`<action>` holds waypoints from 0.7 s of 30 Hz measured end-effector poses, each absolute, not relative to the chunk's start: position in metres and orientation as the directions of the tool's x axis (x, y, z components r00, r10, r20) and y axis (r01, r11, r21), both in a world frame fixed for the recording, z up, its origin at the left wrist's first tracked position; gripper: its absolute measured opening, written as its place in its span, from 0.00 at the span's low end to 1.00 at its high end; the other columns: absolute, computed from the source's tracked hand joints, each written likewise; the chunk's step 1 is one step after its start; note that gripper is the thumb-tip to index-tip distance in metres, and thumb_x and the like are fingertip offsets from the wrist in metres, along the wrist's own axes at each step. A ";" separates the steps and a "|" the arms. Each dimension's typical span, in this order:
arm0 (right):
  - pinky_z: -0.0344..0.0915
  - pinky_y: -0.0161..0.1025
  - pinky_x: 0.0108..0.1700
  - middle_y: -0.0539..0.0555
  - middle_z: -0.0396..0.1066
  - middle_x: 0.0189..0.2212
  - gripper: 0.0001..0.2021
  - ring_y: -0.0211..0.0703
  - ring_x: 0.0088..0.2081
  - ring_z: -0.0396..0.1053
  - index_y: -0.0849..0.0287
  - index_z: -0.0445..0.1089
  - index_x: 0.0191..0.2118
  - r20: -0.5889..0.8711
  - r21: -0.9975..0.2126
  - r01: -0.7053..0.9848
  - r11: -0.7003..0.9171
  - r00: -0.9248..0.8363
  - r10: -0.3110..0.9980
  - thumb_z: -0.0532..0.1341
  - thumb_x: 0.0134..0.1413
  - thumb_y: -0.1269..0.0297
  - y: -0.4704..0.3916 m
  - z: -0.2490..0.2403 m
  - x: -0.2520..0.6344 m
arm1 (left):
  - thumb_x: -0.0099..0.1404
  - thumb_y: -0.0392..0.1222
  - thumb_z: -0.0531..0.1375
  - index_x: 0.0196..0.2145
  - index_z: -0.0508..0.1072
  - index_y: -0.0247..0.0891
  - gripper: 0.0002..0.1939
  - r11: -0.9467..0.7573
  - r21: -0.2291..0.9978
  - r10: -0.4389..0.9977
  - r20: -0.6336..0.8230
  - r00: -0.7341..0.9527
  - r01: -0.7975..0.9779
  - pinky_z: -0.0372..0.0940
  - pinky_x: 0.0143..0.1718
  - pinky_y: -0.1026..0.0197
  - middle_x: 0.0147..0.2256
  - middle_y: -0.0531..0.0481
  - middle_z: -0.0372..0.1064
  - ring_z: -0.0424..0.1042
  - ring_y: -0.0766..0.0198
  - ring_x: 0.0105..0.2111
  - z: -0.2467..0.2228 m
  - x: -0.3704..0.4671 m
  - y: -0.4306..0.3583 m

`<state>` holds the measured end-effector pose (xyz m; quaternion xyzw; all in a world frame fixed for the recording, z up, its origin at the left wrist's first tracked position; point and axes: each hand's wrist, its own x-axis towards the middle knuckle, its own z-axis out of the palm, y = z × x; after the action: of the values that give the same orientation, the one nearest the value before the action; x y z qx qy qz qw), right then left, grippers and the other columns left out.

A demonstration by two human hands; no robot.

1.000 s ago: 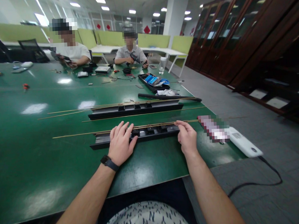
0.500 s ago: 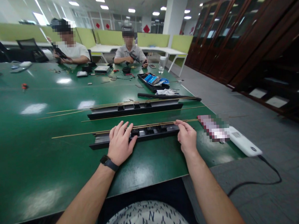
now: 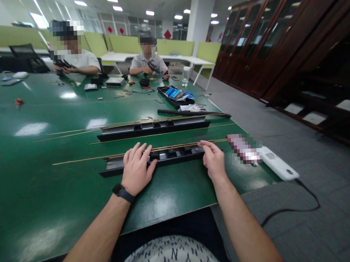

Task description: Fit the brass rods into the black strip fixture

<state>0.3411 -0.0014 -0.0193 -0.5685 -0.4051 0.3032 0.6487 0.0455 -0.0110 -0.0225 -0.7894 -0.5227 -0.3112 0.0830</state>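
Plainly, the green table (image 3: 64,207) fills most of my view. Taking the near black rail (image 3: 179,159) as my clock's centre, a matching far rail (image 3: 151,132) lies at 12. The left hand (image 3: 137,164) rests toward 9, its fingers fairly wide and laid across the near rail, thumb apart. At 3, by the rail's other end, the right hand (image 3: 214,158) has thumb and forefinger pinched narrow on thin brass-coloured rods (image 3: 77,161); I can't tell how many. Those run lengthwise along the near rail, beneath the left fingers.
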 end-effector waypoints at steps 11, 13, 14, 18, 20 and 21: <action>0.49 0.32 0.14 0.60 0.82 0.45 0.19 0.28 0.15 0.58 0.62 0.80 0.48 0.177 -0.984 0.070 0.166 0.550 0.816 0.64 0.56 0.55 0.001 -0.023 0.343 | 0.75 0.51 0.55 0.67 0.68 0.39 0.27 -0.443 0.196 0.772 0.580 0.261 0.875 0.51 0.70 0.38 0.65 0.36 0.68 0.59 0.42 0.70 -0.022 0.045 -0.011; 0.49 0.32 0.14 0.60 0.82 0.45 0.19 0.28 0.15 0.58 0.62 0.79 0.48 0.176 -0.984 0.064 0.169 0.555 0.813 0.64 0.55 0.56 0.001 -0.023 0.343 | 0.75 0.51 0.55 0.67 0.68 0.39 0.27 -0.442 0.193 0.771 0.581 0.261 0.876 0.51 0.70 0.38 0.65 0.36 0.68 0.59 0.42 0.70 -0.022 0.045 -0.011; 0.49 0.32 0.13 0.60 0.82 0.45 0.19 0.28 0.15 0.58 0.62 0.79 0.48 0.175 -0.984 0.062 0.170 0.555 0.813 0.65 0.55 0.56 0.001 -0.022 0.343 | 0.75 0.51 0.55 0.67 0.68 0.39 0.27 -0.441 0.191 0.770 0.582 0.261 0.877 0.51 0.70 0.38 0.65 0.36 0.68 0.59 0.42 0.70 -0.023 0.045 -0.011; 0.48 0.31 0.14 0.58 0.82 0.43 0.18 0.28 0.15 0.57 0.61 0.79 0.47 0.164 -0.985 0.041 0.169 0.539 0.826 0.65 0.55 0.55 0.000 -0.019 0.341 | 0.75 0.51 0.55 0.67 0.68 0.37 0.27 -0.439 0.185 0.771 0.579 0.263 0.879 0.51 0.70 0.39 0.65 0.36 0.68 0.59 0.42 0.70 -0.022 0.046 -0.011; 0.48 0.31 0.14 0.58 0.82 0.43 0.18 0.28 0.15 0.57 0.61 0.79 0.46 0.163 -0.985 0.038 0.168 0.514 0.842 0.65 0.55 0.55 -0.001 -0.019 0.340 | 0.75 0.51 0.55 0.67 0.68 0.37 0.27 -0.440 0.188 0.772 0.578 0.264 0.878 0.51 0.70 0.39 0.65 0.36 0.68 0.59 0.42 0.70 -0.022 0.046 -0.011; 0.47 0.31 0.13 0.58 0.82 0.43 0.18 0.28 0.15 0.57 0.61 0.79 0.46 0.165 -0.985 0.040 0.168 0.501 0.849 0.65 0.55 0.55 -0.001 -0.019 0.340 | 0.75 0.51 0.55 0.67 0.68 0.37 0.27 -0.441 0.188 0.772 0.579 0.263 0.878 0.51 0.70 0.39 0.65 0.36 0.68 0.59 0.42 0.70 -0.022 0.046 -0.011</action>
<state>0.3396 -0.0014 -0.0185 -0.5663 -0.3926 0.3085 0.6558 0.0456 -0.0111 -0.0219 -0.7902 -0.5219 -0.3097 0.0854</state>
